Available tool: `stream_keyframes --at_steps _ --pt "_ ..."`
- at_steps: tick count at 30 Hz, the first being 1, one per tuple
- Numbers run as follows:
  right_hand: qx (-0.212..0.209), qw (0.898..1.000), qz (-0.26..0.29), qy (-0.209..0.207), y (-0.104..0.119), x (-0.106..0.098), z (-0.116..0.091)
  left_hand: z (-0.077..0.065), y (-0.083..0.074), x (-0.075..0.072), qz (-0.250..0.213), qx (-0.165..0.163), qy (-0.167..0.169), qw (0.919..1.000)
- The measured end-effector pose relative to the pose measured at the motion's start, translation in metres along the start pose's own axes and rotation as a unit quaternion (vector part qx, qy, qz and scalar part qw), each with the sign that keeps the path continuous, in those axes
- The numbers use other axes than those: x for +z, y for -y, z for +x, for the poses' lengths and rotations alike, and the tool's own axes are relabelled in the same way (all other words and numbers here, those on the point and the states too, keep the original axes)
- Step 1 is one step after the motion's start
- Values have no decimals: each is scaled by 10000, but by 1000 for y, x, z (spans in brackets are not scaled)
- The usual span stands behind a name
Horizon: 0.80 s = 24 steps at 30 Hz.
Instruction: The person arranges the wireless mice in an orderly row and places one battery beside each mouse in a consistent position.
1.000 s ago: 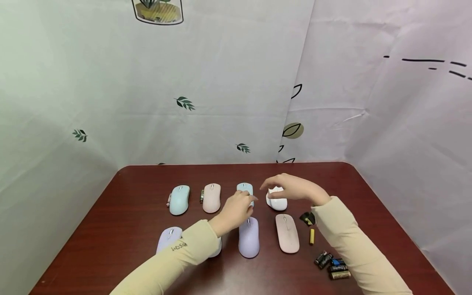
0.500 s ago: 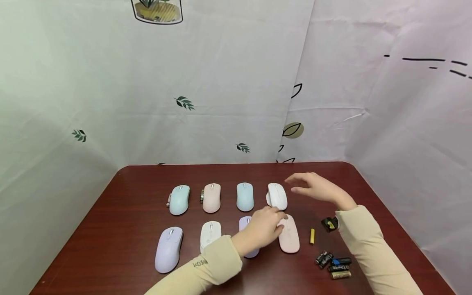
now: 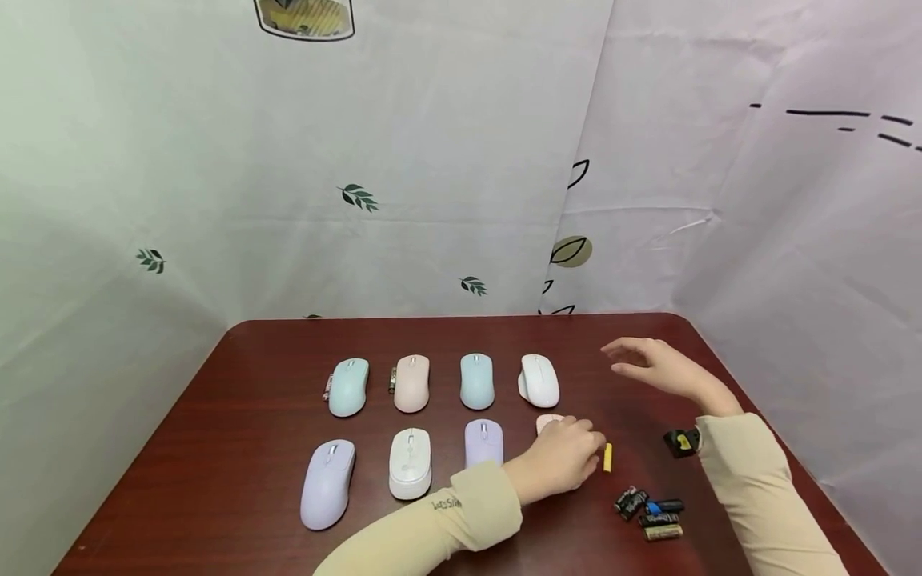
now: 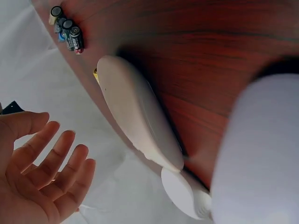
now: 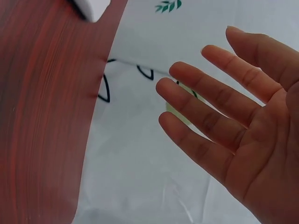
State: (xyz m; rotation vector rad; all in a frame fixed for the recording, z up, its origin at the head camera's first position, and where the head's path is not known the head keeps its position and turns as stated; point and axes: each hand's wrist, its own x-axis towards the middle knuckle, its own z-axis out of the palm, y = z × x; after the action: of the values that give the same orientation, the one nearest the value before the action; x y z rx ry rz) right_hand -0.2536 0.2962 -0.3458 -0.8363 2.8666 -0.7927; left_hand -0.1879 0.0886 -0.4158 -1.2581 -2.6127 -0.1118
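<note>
Mice (image 3: 410, 464) stand in two rows, the front one ending at a pink mouse (image 3: 549, 421) mostly hidden, in the head view, by the left hand (image 3: 565, 454). That hand's fingers are spread and loosely bent, with nothing in them. Just to its right lies the yellow battery (image 3: 608, 458), its long axis running roughly away from the person, seemingly crosswise to those fingers. Farther right and nearer the person, dark batteries (image 3: 631, 502) lie bunched. The right hand (image 3: 666, 370), farther from the yellow battery, hangs beyond it, relaxed, thumb apart, gripping nothing.
</note>
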Motion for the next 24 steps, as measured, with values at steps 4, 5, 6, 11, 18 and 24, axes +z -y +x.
stream_keyframes --at_steps 4,5,6,11,18,24 --pt "27 10000 -70 -50 -9 -2 -9 10 -2 0 -65 132 -89 9999" --pt "57 9999 -90 -57 -12 -3 -11 12 -2 0 -64 166 -143 9997" --pt "85 9999 -100 -56 -15 -3 -13 14 -3 0 -64 190 -182 9996" --pt "224 9996 -142 25 -29 -3 -24 18 -6 4 -52 325 -73 9994" --pt "307 9995 -99 7 -42 -5 -33 18 -14 14 8 137 196 9997" --pt "307 9995 -70 30 -48 -5 -38 30 -17 17 76 -357 749 9965"
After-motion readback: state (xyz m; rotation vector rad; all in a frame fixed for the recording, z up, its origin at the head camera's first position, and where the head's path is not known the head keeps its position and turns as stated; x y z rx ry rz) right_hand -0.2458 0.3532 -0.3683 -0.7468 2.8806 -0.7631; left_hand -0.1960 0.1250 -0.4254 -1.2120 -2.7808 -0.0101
